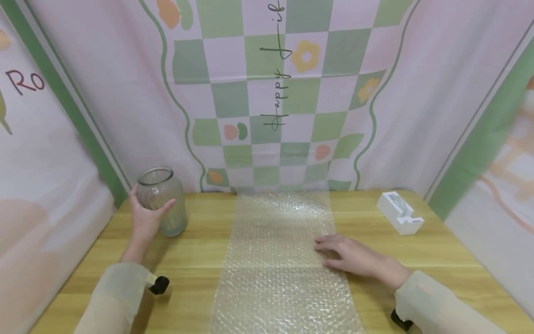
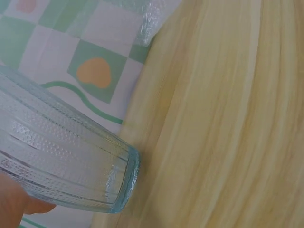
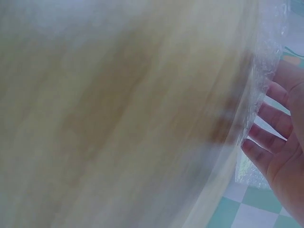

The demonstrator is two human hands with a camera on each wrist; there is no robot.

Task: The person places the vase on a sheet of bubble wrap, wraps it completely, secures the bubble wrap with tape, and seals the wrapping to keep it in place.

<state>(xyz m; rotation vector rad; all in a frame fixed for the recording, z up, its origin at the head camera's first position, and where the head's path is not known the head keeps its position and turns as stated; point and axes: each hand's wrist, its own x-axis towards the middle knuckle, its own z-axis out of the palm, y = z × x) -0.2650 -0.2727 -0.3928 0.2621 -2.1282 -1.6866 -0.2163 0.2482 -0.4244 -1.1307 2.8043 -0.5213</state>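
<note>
A clear ribbed glass vase point(image 1: 174, 211) is upright at the back left of the table. My left hand point(image 1: 146, 215) grips it from its left side, thumb across the front. In the left wrist view the textured glass vase point(image 2: 71, 147) shows its thick base close to the wood; I cannot tell whether it touches. Down the middle lies a long sheet of bubble wrap point(image 1: 283, 264). Over its right edge is my right hand point(image 1: 354, 255), palm down, fingers loosely bent. The right wrist view shows that hand point(image 3: 280, 137) with fingers spread at the bubble wrap's edge.
A white tape dispenser point(image 1: 400, 213) stands at the back right of the wooden table point(image 1: 200, 260). Behind the table hangs a checkered cloth point(image 1: 267, 97), and the bubble wrap's far end reaches it. Printed cloths also hang at both sides.
</note>
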